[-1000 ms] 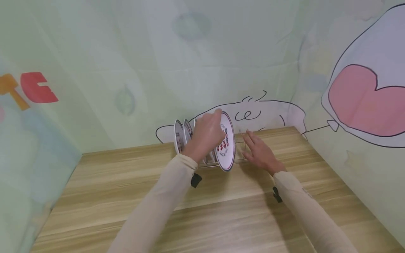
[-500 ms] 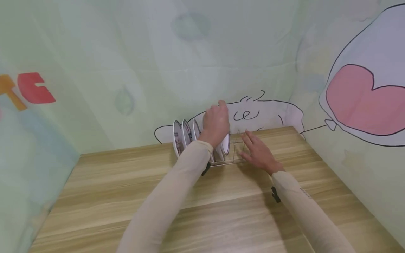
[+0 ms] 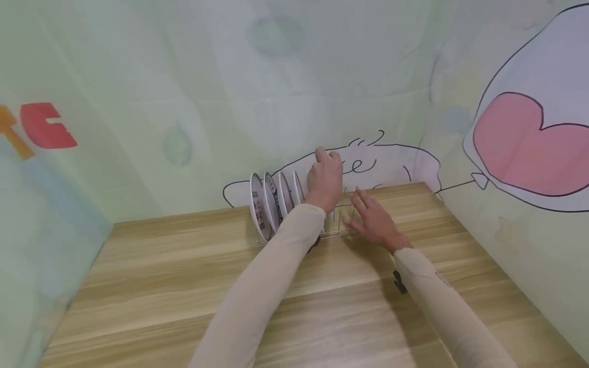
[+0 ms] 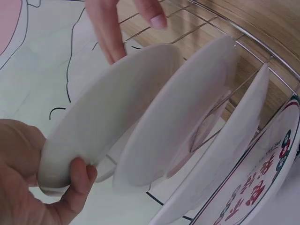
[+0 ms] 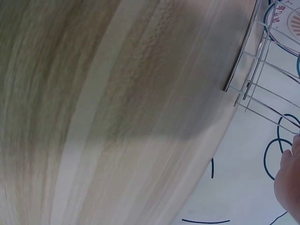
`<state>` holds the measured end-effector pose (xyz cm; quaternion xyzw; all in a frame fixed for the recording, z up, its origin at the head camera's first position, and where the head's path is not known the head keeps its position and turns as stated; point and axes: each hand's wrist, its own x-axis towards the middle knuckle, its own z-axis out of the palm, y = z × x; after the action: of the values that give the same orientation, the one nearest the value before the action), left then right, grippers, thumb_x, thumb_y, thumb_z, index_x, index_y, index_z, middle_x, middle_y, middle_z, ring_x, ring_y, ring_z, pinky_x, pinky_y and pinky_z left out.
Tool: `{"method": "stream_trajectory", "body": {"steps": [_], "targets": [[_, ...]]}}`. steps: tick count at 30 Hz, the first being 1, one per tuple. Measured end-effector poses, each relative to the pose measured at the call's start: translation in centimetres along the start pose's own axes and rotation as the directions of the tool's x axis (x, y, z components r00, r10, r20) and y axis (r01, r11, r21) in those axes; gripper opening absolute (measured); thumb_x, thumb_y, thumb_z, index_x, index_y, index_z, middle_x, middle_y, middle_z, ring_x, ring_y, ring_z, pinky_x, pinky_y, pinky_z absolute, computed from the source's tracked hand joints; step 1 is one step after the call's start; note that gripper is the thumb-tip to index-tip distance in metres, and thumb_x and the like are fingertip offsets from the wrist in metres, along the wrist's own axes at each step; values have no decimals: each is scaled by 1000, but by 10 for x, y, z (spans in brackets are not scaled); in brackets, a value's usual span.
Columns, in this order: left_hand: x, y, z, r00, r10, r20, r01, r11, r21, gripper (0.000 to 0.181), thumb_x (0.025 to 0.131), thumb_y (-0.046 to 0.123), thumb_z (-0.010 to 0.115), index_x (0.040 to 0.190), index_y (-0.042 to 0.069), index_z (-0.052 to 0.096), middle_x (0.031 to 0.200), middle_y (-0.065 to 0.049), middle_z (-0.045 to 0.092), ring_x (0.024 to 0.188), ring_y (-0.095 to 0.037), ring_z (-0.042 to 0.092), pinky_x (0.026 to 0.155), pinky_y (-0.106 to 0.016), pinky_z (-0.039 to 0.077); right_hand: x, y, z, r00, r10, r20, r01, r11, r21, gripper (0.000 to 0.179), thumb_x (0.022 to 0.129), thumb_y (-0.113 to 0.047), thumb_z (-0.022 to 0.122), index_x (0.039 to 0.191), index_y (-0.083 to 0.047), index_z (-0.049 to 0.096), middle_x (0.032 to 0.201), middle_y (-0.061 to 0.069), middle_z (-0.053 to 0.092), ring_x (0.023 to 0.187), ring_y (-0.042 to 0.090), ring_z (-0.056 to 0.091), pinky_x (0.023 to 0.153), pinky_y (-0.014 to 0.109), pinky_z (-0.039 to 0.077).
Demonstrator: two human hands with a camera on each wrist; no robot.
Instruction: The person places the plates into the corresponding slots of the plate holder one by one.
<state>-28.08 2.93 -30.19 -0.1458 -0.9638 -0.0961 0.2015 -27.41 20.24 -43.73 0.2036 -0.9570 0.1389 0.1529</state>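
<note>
My left hand (image 3: 325, 179) pinches the rim of a white plate (image 4: 110, 112), thumb on one face, as the left wrist view shows. This plate stands on edge in a wire dish rack (image 3: 342, 233). Several more plates (image 3: 259, 207) stand in a row to its left, tilted a little. Red and dark print marks the face of the end plate (image 4: 260, 180). At the rack's right end is my right hand (image 3: 376, 221), its fingers extended by the wires; firm contact cannot be made out. Only part of that hand shows in the right wrist view.
The rack stands near the back edge of a wood-grain table (image 3: 184, 286). Behind it hangs a pale printed cloth (image 3: 207, 102), which also covers both sides. Bare rack wires (image 5: 267, 89) show at the right end.
My left hand has carried the plate from in front of the rack back into it, moving right. The printed face has turned out of sight. My right hand has stayed put.
</note>
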Motion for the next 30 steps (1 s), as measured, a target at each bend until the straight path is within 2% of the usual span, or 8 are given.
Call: {"method": "stream_trajectory", "body": {"steps": [5,11,15,23,30], "targets": [[0,4,14,999,16,-52,-16,1000,-13,34,98,9,58,131,-1,57,123,-17,45,55,-11,58,41,-12,42,-1,1,-2,1000,-6,0,6,1000,-7,73,96,-36,63,152,1,34,161,28,26,145,49,30,117,61,29],[1,9,30,996,76,-43,-70,990,121,36,92,8,66,126,-1,62,138,-26,44,62,-14,63,44,-14,46,-2,4,0,1000,-2,-9,2,1000,-3,73,96,-36,64,153,-1,35,161,27,26,146,47,30,118,60,29],[-1,12,37,996,91,-19,-86,979,183,33,89,10,68,121,1,67,142,-28,45,66,-14,64,46,-16,48,-1,4,1,1000,-2,-4,2,1000,-13,73,97,-38,61,153,-1,33,161,27,26,147,46,29,118,60,29],[-3,11,50,994,110,7,-109,967,230,27,96,17,63,120,5,70,142,-27,48,70,-16,67,51,-20,52,-1,0,3,1000,9,-13,-9,1000,0,74,96,-39,62,155,-4,32,162,25,26,147,44,29,118,58,29],[-1,7,54,994,112,-8,-106,962,251,24,96,20,63,114,8,73,130,-23,58,85,-23,69,65,-29,59,-1,0,1,1000,28,-12,-28,1000,-1,73,96,-37,64,153,-3,34,162,24,26,147,44,30,118,58,30]]}}
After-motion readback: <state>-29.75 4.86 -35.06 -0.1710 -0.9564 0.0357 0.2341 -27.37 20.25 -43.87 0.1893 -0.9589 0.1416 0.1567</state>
